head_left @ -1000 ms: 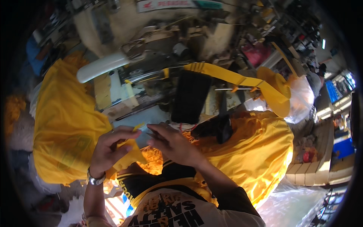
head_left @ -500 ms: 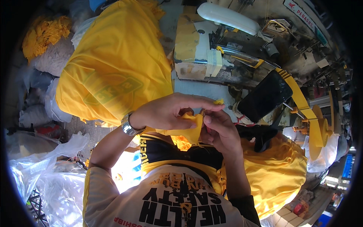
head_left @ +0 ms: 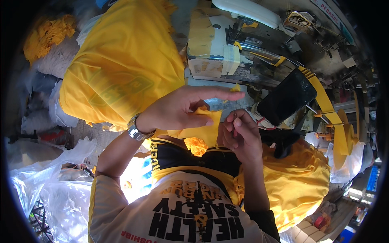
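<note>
My left hand (head_left: 184,109), with a metal watch (head_left: 135,130) on the wrist, pinches a small piece of yellow fabric (head_left: 204,128) held up in front of my chest. My right hand (head_left: 239,135) is closed just right of that piece, its fingertips at the cloth's right edge. Whether they grip the cloth or a small tool I cannot tell. A yellow and black garment (head_left: 194,158) lies in my lap under both hands. Beyond the hands stands a sewing machine (head_left: 251,36).
A large pile of yellow fabric (head_left: 121,60) lies to the left. A black phone (head_left: 287,101) sits on a yellow stand (head_left: 330,117) at the right. More yellow cloth (head_left: 300,182) bulges at the lower right. Clear plastic bags (head_left: 48,178) lie at the lower left.
The view has swung left and down, so the big yellow pile now fills the upper left. Both hands stay together on the small yellow piece, raised slightly.
</note>
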Motion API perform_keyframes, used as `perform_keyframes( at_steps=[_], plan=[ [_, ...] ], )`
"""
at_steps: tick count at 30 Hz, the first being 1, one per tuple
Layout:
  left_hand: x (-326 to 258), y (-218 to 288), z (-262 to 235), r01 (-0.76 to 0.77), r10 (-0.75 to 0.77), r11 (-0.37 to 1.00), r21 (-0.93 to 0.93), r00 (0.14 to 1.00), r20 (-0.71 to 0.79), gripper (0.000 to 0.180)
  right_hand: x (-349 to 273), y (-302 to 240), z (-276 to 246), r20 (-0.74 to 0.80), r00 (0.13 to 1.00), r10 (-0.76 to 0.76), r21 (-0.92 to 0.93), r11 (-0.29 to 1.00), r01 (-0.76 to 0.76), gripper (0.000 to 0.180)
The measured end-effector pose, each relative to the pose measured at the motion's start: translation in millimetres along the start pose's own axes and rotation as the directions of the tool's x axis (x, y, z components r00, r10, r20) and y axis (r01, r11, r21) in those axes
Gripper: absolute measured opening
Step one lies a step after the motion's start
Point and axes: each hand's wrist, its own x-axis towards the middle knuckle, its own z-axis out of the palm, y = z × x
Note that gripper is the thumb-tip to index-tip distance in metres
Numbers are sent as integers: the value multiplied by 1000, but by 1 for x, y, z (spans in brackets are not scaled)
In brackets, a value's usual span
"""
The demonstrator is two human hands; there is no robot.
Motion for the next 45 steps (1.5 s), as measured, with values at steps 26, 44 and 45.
perform_keyframes(
  at_steps=[26, 44, 45],
  plan=[
    [-6, 3, -7, -206, 190, 977, -53, 956, -226, 59, -4, 22, 6, 152, 933, -326, -72, 938, 340, 29],
    [-30, 35, 49, 46, 421, 568, 822, 842, -338, 38, 34, 0, 22, 304, 904, -300, -602, 675, 426, 29],
    [-30, 31, 42, 68, 474, 579, 813, 783, -403, 39, 37, 1, 27, 362, 891, -273, -584, 679, 445, 30]
  ],
)
